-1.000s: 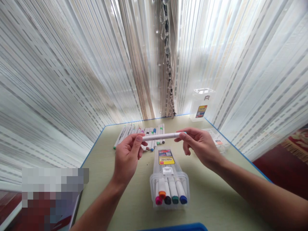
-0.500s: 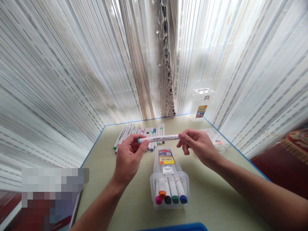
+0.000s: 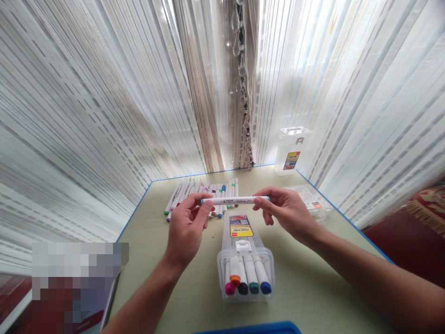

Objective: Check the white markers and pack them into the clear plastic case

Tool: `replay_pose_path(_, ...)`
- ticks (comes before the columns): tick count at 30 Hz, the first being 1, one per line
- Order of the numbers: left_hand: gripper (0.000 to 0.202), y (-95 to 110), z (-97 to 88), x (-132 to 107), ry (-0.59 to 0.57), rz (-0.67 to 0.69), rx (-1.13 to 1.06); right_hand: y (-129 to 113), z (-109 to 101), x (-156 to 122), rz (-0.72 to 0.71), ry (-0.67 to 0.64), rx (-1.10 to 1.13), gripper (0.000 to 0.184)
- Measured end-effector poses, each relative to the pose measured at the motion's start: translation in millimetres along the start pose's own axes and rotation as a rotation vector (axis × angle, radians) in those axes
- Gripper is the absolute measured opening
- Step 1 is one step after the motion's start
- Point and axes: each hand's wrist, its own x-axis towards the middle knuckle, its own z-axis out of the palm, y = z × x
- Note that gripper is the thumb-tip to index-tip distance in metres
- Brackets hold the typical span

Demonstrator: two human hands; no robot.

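Note:
A white marker [image 3: 232,201] with light-blue ends lies level between my two hands, above the table. My left hand [image 3: 187,222] pinches its left end between thumb and fingers. My right hand [image 3: 285,208] grips it near the right end, whose blue tip sticks out past the thumb. Below them a clear plastic marker case [image 3: 227,241] rests on its side with its open end toward me. Several markers stick out of it, with pink, orange, black, green and blue [image 3: 266,287] ends.
Several loose markers [image 3: 177,197] lie in a row behind my left hand. An upright clear case [image 3: 288,162] stands at the back right corner, and a clear plastic piece [image 3: 313,204] lies in front of it. A blue edge [image 3: 250,327] shows at the bottom.
My right fingers have shifted slightly left along the marker, so its right light-blue end now shows beyond them. The marker has levelled out a little. The case has stayed put.

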Motion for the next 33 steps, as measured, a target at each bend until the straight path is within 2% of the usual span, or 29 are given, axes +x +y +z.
replay_pose_path(16,0.023,0.9,0.4,0.7,0.001,-0.002,-0.043,-1.6,2.5,0.2,0.016,0.032,0.121,0.035)
replay_pose_path(26,0.025,-0.5,0.0,-0.9,0.053,0.037,-0.053,5.2,0.1,-1.0,-0.021,0.024,-0.039,0.038)
replay_pose_path(33,0.024,-0.3,0.0,-0.8,0.064,0.055,-0.056,8.1,0.1,-2.7,-0.039,-0.043,-0.079,0.034)
